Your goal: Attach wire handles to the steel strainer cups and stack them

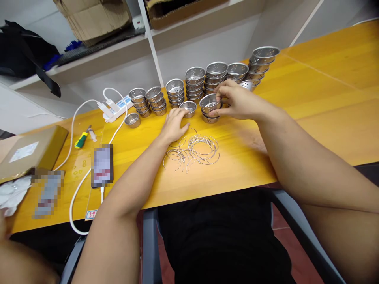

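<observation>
My right hand [235,100] grips a perforated metal cup [211,103] by its right side, thumb low and fingers at the rim. That cup sits on top of another metal cup [211,118]. Palm down on the table, my left hand [175,124] has its thumb apart. Its fingertips reach the near left edge of a single metal cup [192,113]; whether they press on it I cannot tell. Loose thin wire rings [204,146], some of them open arcs, lie in a tangled heap on the table in front of both hands.
Several stacks of perforated cups [194,85] line the back of the table [237,157]. One cup [132,120] stands alone at left. A power strip [118,108], charging phone [102,165], green-yellow screwdriver [81,140] and cardboard box [32,152] lie leftward. Another person's arm shows lower left.
</observation>
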A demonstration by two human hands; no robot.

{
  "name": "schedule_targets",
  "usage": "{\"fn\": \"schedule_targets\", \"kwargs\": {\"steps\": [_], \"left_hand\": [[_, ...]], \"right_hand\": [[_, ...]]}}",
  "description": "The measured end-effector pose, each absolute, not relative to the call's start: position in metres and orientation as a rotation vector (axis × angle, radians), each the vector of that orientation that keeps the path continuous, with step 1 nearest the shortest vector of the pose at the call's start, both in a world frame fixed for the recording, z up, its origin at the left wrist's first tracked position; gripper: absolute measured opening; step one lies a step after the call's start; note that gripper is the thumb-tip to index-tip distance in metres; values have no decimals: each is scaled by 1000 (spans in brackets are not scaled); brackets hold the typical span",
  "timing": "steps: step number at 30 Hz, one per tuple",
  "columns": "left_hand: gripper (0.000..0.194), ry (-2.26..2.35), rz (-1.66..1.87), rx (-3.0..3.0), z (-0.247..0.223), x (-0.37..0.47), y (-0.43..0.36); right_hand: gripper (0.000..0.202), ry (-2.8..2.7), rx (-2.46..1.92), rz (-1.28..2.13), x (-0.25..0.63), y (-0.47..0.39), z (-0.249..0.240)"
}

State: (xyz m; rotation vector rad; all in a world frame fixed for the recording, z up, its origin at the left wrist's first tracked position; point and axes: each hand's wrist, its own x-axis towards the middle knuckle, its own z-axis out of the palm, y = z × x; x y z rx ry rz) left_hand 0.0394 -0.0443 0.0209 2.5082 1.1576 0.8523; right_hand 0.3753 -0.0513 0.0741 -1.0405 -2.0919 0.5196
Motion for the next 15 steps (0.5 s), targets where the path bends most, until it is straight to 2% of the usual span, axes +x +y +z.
{"fn": "schedule_targets", "kwargs": {"steps": [3,8,13,15], "left_hand": [[46,1215,853,2520,19,40,-44],[13,1245,962,2481,17,41,-45],[13,1293,967,2409,23,43,-50],[12,1308,965,2383,26,45,-53]], "right_hand": [[84,-2090,-1043,500,374,-52,72],[75,-2070,-1043,448,365,-50,65],[66,-2076,-1003,393,350,-53,60],[56,-2094,-966,381,346,-56,61]]}}
